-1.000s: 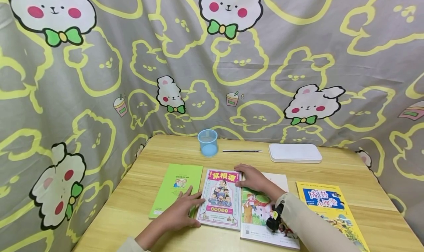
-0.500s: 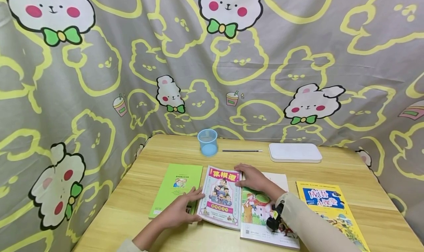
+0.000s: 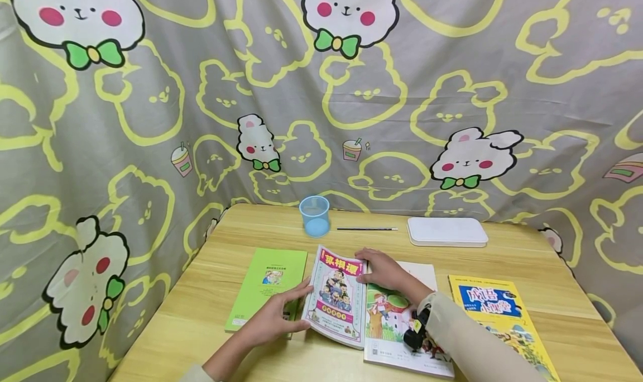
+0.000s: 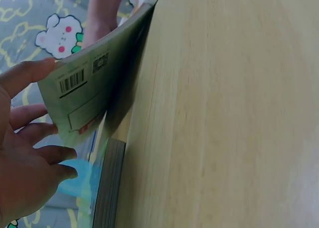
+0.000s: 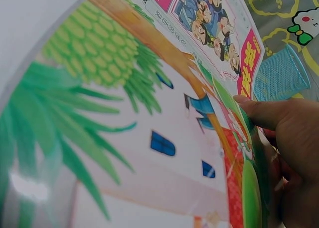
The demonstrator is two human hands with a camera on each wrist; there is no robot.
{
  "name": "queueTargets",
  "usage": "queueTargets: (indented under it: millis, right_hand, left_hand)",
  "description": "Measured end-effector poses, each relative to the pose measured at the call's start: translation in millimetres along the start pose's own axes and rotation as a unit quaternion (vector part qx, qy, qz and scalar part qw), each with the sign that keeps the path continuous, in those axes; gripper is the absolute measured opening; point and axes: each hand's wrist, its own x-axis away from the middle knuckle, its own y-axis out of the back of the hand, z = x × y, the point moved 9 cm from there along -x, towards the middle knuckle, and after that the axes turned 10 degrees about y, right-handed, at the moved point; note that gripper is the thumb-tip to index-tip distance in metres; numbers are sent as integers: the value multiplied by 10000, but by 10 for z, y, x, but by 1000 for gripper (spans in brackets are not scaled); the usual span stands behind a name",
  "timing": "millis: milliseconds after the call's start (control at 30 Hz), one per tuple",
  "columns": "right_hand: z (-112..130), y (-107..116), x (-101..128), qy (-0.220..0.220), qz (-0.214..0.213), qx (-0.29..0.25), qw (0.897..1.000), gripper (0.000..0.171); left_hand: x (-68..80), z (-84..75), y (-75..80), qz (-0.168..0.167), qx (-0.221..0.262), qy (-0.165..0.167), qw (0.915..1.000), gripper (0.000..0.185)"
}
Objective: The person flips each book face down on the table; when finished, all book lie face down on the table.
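A paperback (image 3: 335, 295) with a pink-bordered comic cover is raised along its left side and bends, its right side low. My left hand (image 3: 273, 318) holds that raised side by the edge; the left wrist view shows the thumb (image 4: 32, 73) at a corner of the barcoded back cover (image 4: 82, 91). At the paperback's upper right corner, my right hand (image 3: 384, 273) grips the edge, some fingers hidden. Beneath the right wrist lies a picture book (image 3: 384, 320). A green book (image 3: 273, 267) lies to the left, partly behind the left hand.
A yellow book (image 3: 494, 309) lies at the right. Along the back of the wooden table (image 3: 176, 326) stand a blue cup (image 3: 316, 220), a thin dark pencil (image 3: 366, 229) and a white case (image 3: 447, 232). A patterned curtain (image 3: 311, 108) hangs behind.
The paperback's left side has risen from the table and tilted toward the right, the left hand following its edge. The right hand stays at the upper right corner.
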Motion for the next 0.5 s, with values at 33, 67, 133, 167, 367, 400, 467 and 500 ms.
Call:
queueTargets:
  millis: [33,67,133,167,367,400,467,500]
  right_hand:
    - [1,2,0,4,-13,-11,10000,66]
    - [0,2,-1,-7,-17,-16,10000,66]
    - [-2,4,-3,-19,-23,-17,10000,66]
    - [0,7,-3,-28,-31,-28,10000,66]
    - [4,16,-1,-93,-40,-91,9999,66]
    - [7,16,0,-88,-39,-94,9999,66]
    - [11,14,2,-76,-34,-113,9999,66]
    - [8,13,4,-91,-22,-117,9999,66]
  left_hand:
    - [-2,-1,-6,14,75,-5,10000,81]
    - [-4,-6,-14,39,180,-15,9998,81]
    - [-14,-24,-33,122,437,-78,9989,83]
    - [-19,-37,-43,175,598,-123,9980,83]
    - [-39,-135,-117,515,1691,-478,9831,86]
    - [-42,-149,-132,568,1867,-512,9794,87]
    - [-50,-170,-160,640,2153,-559,9729,88]
    - [-55,-180,-174,673,2280,-569,9697,88]
